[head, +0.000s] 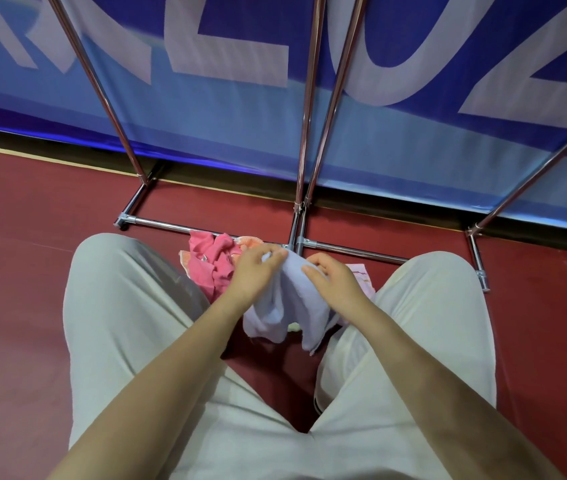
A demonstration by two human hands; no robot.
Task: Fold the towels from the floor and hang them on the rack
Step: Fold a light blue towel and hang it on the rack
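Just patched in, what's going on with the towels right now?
A person crouches on the red floor, gripping a pale blue towel with the left hand and right hand; it hangs crumpled, not yet folded. A crumpled pink towel lies beside the chrome rack's base bar. No towel shows on the rack's visible bars.

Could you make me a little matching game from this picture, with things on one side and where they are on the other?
Things:
1. lavender towel
2. pink towel
3. rack
4. pale patterned towel

Places:
A. crumpled on the floor beside the left hand
B. standing before the blue banner
C. held in both hands
D. partly hidden behind the right hand

Pairs: 1-C, 2-A, 3-B, 4-D
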